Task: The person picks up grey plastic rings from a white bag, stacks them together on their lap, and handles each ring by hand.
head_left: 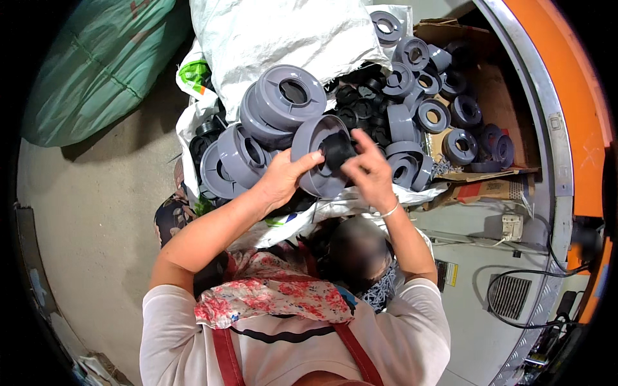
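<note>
My left hand (283, 177) grips a grey plastic ring-shaped cup (304, 140) by its near left rim, thumb on the inside. A black round plastic part (336, 151) sits tilted in the opening of that cup. My right hand (373, 170), slightly blurred, has its thumb and forefinger around the black part's right side. Just beyond my left hand stands a stack of grey cups (293, 96), with another grey cup (238, 151) lying on its side to the left. How deep the black part goes cannot be made out.
A white woven sack (290, 45) lies behind, above many loose black parts (364, 103). On the right, a cardboard box (508, 96) holds several grey rings (432, 116). A green sack (109, 71) stands at far left. A cable (492, 289) loops beside a grey machine panel (463, 225).
</note>
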The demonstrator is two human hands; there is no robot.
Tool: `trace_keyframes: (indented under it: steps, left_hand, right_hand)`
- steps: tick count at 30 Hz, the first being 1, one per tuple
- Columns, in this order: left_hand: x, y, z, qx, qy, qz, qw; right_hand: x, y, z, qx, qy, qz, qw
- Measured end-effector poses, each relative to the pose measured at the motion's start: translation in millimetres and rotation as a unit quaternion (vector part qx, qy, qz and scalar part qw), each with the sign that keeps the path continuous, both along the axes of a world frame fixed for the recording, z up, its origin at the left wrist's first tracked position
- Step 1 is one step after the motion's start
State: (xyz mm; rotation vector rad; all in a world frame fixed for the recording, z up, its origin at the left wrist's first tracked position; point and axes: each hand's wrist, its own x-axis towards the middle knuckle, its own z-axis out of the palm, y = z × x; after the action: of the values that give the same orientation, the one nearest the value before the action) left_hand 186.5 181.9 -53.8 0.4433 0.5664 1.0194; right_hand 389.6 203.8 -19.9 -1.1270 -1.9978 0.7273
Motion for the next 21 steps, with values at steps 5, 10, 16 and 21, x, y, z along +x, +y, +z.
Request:
trace_keyframes:
  steps: [5, 10, 16, 21]
  left_hand:
    - [-3.4, -8.7, 6.3, 0.028, -0.016, -0.004, 0.999]
    - [-13.7, -11.9, 12.8, 0.013, -0.011, -0.039, 0.999]
    - [-19.5, -10.5, 16.4, 0.032, -0.031, -0.071, 0.996]
    - [-8.6, -13.0, 4.4, 0.149, 0.13, 0.001, 0.98]
  right_hand:
    - [-31.3, -10.0, 25.4, 0.007, -0.157, -0.008, 0.988]
    - [-34.1, -5.3, 38.0, 0.057, -0.266, 0.09, 0.958]
    - [-31.3, -4.4, 44.3, 0.103, -0.289, 0.161, 0.938]
    - [-25.1, 8.7, 25.3, -0.484, 0.045, -0.088, 0.87]
